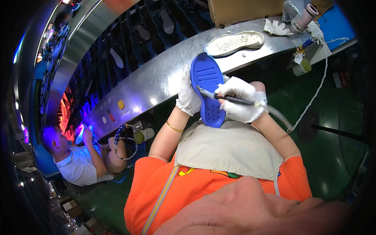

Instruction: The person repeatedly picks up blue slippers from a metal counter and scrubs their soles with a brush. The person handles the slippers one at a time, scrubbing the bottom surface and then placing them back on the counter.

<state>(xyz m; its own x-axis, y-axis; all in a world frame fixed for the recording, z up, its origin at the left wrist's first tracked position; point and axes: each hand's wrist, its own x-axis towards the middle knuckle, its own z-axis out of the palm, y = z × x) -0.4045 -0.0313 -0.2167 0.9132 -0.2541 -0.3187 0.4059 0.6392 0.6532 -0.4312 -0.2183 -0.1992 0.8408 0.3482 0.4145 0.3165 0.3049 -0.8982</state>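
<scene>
My left hand (188, 94), in a white glove, grips the edge of a blue shoe sole (208, 76). The sole is held upright in front of me, with ridges near its top and small holes toward its lower end. In my gloved right hand (242, 95) is a dark-handled brush (235, 99), a pale hose trailing from its back end. Its tip is at the sole's middle, near the left rim; whether it touches I cannot tell. Just beyond, on the metal bench (156, 80), lies a cream-white shoe sole (235, 44).
Behind the bench runs a dark conveyor (145, 43) carrying several soles. A cardboard box (246, 12), a white glove (277, 27) and a pink-and-white bottle (306, 17) stand far right. A green-lidded pot (302, 67) hangs at the bench edge. A co-worker (80, 158) sits left.
</scene>
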